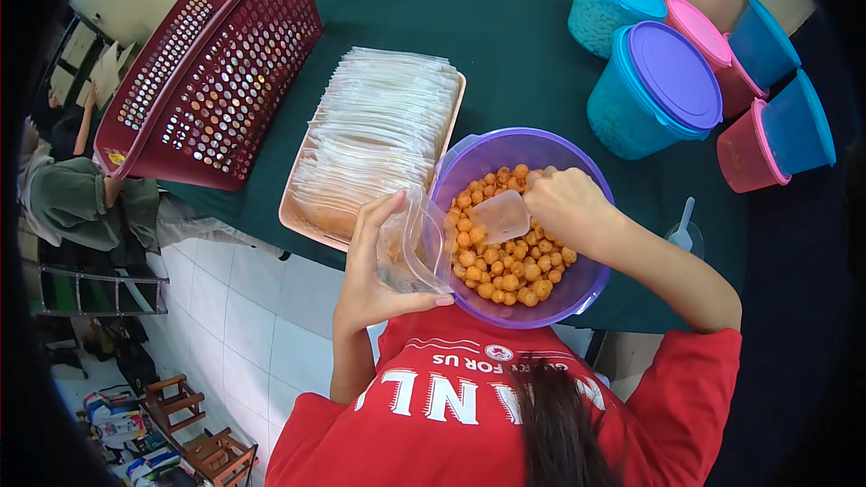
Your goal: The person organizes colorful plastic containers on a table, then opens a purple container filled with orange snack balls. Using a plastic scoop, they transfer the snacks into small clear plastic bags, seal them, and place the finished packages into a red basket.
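My left hand point(379, 270) holds a clear plastic pouch point(413, 243) by its sides, its mouth spread and facing the purple plastic tub point(521, 138). Round orange snack balls point(504, 274) lie in the tub. My right hand point(568, 203) reaches over the tub's right side, closed around the handle of a translucent plastic scoop point(502, 218); the handle is mostly hidden by the fingers. The scoop's blade rests on the snack balls, a little right of the pouch. Behind the pouch, a pink tray point(291, 220) carries a long row of flat plastic pouches point(385, 122).
A maroon perforated basket point(223, 74) stands at the left of the green-covered table point(514, 34). Lidded tubs, including a turquoise one point(626, 101), stand at the right, near a small cup with a white spoon point(682, 237). Another person point(81, 196) is at the far left.
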`<state>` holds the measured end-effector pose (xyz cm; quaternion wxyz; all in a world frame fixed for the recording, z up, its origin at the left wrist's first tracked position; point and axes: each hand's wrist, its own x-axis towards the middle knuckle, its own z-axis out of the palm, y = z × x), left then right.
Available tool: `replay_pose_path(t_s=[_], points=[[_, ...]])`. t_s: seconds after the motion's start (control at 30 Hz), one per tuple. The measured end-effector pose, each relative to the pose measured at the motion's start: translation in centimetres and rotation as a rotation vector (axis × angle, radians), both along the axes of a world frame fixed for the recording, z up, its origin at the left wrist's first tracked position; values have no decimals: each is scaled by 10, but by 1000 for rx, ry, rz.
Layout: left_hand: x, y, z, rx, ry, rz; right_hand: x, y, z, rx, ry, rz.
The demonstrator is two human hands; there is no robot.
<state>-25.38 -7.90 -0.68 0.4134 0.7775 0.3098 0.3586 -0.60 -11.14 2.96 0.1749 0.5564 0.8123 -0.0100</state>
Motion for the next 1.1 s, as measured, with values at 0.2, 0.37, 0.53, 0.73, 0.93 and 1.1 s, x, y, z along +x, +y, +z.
replay_pose_path(t_s=[0.2, 0.37, 0.53, 0.73, 0.93, 1.1], points=[[0, 0, 3, 20, -24, -26, 1, 2, -12, 7, 102, 41], [1, -1, 4, 24, -11, -20, 2, 4, -15, 117, 155, 105], [1, 0, 5, 25, -15, -13, -1, 6, -9, 207, 137, 124], [1, 0, 6, 26, -7, -18, 3, 14, -15, 185, 182, 179], [4, 1, 4, 28, -15, -32, 9, 19, -11, 150, 179, 172], [3, 0, 4, 24, -24, -15, 5, 19, -11, 134, 160, 176]])
